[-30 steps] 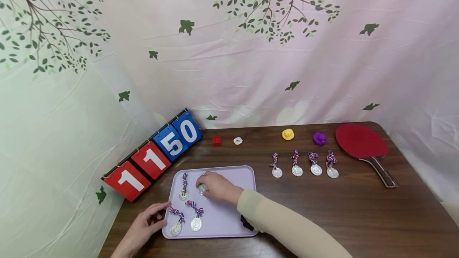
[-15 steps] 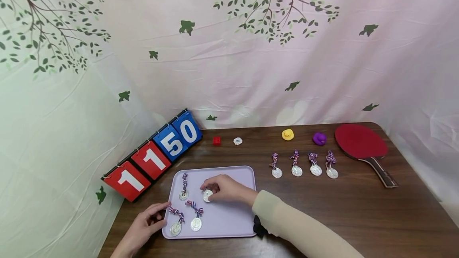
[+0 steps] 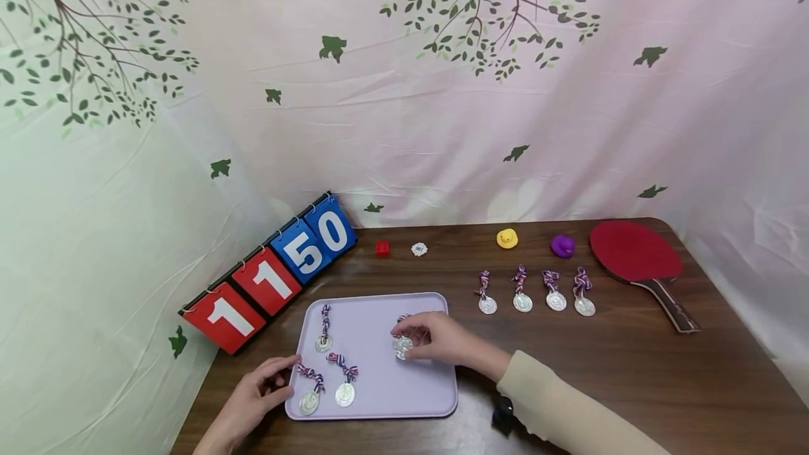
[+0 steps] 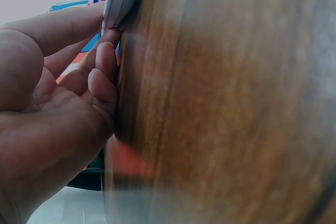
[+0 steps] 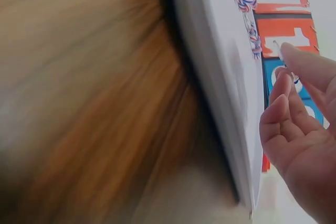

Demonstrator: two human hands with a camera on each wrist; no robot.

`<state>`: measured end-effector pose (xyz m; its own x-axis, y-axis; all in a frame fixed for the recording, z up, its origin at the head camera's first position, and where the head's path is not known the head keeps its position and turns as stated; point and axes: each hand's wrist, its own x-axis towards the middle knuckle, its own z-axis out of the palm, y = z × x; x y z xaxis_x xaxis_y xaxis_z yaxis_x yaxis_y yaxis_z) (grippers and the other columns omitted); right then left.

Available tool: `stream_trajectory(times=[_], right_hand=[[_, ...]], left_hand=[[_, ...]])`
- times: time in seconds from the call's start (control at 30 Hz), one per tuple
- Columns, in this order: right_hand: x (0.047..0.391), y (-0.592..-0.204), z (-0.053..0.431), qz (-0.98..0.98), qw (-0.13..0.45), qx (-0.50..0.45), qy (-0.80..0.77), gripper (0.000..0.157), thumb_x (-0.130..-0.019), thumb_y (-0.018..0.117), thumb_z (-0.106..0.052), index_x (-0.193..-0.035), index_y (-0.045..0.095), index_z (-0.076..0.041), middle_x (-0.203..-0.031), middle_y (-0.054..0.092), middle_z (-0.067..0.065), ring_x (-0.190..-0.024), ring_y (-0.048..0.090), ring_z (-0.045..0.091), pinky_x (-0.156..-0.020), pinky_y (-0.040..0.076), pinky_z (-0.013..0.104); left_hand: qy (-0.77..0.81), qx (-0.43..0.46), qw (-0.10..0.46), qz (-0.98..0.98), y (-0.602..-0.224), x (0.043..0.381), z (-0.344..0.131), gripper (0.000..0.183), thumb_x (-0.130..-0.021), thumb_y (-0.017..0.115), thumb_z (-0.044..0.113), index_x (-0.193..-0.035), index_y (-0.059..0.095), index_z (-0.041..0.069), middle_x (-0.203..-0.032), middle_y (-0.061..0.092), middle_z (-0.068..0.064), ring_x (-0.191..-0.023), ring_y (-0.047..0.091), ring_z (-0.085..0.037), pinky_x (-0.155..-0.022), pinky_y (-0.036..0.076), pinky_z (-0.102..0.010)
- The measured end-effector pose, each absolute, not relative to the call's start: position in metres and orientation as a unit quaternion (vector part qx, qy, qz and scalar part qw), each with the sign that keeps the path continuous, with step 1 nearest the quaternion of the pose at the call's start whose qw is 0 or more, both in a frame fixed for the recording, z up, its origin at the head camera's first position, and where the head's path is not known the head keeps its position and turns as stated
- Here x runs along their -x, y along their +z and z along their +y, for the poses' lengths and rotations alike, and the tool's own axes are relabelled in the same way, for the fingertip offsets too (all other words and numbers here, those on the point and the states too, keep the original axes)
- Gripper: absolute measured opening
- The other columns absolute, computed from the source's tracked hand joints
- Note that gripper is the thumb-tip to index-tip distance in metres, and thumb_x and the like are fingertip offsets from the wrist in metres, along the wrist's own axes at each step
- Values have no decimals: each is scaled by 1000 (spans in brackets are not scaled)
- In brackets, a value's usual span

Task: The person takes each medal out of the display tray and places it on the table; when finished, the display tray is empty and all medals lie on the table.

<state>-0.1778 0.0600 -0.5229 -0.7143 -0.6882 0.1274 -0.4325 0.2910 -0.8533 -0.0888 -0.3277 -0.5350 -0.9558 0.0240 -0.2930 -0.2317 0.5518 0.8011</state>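
My right hand (image 3: 445, 340) pinches a silver medal (image 3: 402, 349) between thumb and fingers over the right part of the lilac tray (image 3: 395, 399). Part of the medal's red, white and blue ribbon is hidden by the fingers. In the right wrist view the thumb and fingertips (image 5: 286, 77) come together just above the tray. Three more medals lie at the tray's left: one at the back (image 3: 324, 341), one at the front left (image 3: 309, 402) and one beside it (image 3: 345, 393). My left hand (image 3: 249, 399) touches the tray's left rim, its fingers relaxed.
Several medals (image 3: 522, 301) lie in a row right of the tray. Behind them sit a yellow duck (image 3: 507, 238), a purple duck (image 3: 562, 246) and a red paddle (image 3: 635, 251). A scoreboard (image 3: 268, 279) stands left; a red block (image 3: 382, 248) and white chip (image 3: 419, 249) lie behind the tray.
My right hand has carried the medal from the tray's back middle rightward over the tray. My left hand has stayed at the left rim.
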Motion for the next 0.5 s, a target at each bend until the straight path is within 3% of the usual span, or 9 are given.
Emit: stream_trajectory(times=[0.27,0.5], right_hand=[[166,-521,113,801,92,345,-481,37,-78,79,-21,-113,68,-17,-78,62,-4,-67,56,9,-59,48,24],[150,-519,154,807,55,336,-482,38,-77,79,-9,-113,65,-11,-78,62,2,-62,57,14,-53,47,25]], left_hand=[[486,39,124,864,-533,88,-328,46,-81,74,10,-123,64,25,-111,55,-6,-94,48,-24,-69,40,-27],[489,48,122,862,-532,87,-328,47,-80,74,8,-123,64,25,-111,55,-5,-93,48,-23,-69,40,-27]])
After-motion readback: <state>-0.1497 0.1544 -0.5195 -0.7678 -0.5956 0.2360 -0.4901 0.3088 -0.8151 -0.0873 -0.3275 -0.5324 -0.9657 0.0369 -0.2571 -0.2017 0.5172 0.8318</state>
